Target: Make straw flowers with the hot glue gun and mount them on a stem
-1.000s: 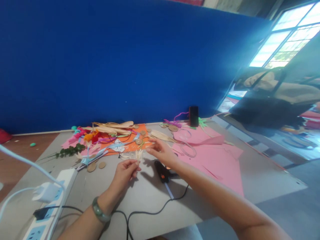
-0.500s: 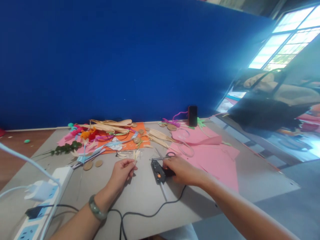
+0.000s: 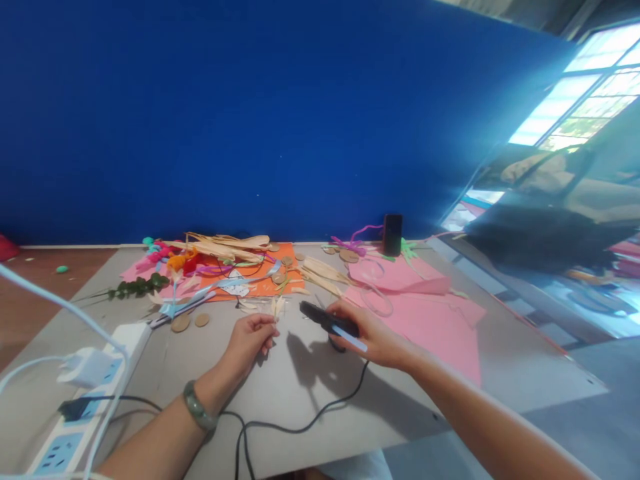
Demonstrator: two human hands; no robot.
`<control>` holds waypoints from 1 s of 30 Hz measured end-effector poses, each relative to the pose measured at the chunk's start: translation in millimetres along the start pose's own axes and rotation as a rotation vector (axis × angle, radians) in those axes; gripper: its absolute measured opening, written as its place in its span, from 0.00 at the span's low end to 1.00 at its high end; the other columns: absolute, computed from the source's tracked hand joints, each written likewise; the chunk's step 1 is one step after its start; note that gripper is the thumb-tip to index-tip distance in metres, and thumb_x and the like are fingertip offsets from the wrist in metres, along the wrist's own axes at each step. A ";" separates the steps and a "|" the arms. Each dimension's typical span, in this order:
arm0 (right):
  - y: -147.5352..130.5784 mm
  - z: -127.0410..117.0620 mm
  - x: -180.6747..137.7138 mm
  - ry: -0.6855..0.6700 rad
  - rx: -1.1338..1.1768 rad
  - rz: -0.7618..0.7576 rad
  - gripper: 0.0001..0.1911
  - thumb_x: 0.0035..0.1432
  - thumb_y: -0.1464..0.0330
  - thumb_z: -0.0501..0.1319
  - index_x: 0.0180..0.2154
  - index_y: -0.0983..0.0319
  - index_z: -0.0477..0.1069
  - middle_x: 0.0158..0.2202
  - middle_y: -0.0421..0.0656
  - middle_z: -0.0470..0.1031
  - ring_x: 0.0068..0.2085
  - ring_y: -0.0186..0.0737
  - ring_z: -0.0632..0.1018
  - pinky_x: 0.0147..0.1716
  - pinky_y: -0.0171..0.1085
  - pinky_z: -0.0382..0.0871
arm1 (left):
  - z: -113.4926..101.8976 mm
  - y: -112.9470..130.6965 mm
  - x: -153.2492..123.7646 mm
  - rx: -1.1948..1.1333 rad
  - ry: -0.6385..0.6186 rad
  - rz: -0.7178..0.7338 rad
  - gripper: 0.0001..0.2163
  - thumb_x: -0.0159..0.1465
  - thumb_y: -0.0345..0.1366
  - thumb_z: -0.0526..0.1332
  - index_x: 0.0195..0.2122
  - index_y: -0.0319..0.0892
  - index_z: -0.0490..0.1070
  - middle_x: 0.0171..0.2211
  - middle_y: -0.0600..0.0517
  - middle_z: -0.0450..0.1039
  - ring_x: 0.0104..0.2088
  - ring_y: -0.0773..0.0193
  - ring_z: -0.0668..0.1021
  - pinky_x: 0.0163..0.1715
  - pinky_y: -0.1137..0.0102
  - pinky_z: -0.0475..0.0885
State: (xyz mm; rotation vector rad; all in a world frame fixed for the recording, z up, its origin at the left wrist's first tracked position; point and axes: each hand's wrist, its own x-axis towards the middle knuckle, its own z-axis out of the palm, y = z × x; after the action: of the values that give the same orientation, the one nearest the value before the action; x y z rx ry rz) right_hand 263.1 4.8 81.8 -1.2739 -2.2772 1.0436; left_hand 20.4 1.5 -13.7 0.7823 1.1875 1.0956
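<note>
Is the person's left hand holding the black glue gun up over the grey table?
Not quite: it's the wrong hand. The head view shows the right hand holding the black glue gun up over the grey table.

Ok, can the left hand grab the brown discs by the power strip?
Probably not yet: the left hand is pinching a pale piece, though the way to the brown discs looks free.

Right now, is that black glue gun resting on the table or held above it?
Held above: the glue gun is in the right hand's grip, its shadow falling separately on the table.
</note>
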 end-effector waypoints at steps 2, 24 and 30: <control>-5.9 4.6 3.5 0.018 0.053 0.012 0.11 0.56 0.64 0.58 0.41 0.62 0.65 0.29 0.39 0.69 0.29 0.36 0.70 0.27 0.33 0.63 | -0.1 -0.3 0.2 0.004 -0.006 -0.006 0.10 0.48 0.33 0.65 0.31 0.36 0.71 0.19 0.51 0.75 0.12 0.75 0.65 0.11 0.78 0.59; -30.1 14.4 36.7 -0.108 0.168 0.304 0.19 0.56 0.57 0.58 0.43 0.65 0.68 0.18 0.34 0.62 0.19 0.30 0.64 0.18 0.30 0.57 | 2.0 -0.1 -0.8 0.031 -0.025 0.032 0.09 0.47 0.32 0.65 0.30 0.35 0.73 0.17 0.52 0.73 0.10 0.75 0.65 0.09 0.79 0.56; -31.3 13.8 37.7 -0.114 0.182 0.307 0.17 0.55 0.58 0.58 0.39 0.65 0.68 0.17 0.34 0.63 0.18 0.30 0.64 0.18 0.30 0.57 | 2.2 1.2 -1.5 0.020 -0.032 0.031 0.09 0.47 0.33 0.65 0.30 0.35 0.73 0.18 0.51 0.74 0.11 0.75 0.65 0.09 0.79 0.58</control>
State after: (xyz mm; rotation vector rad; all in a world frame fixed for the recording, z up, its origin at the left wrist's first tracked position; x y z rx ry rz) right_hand 215.7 19.9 93.0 -1.5518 -2.0473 1.4256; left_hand 22.3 0.7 -11.7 0.8330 1.1641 1.0944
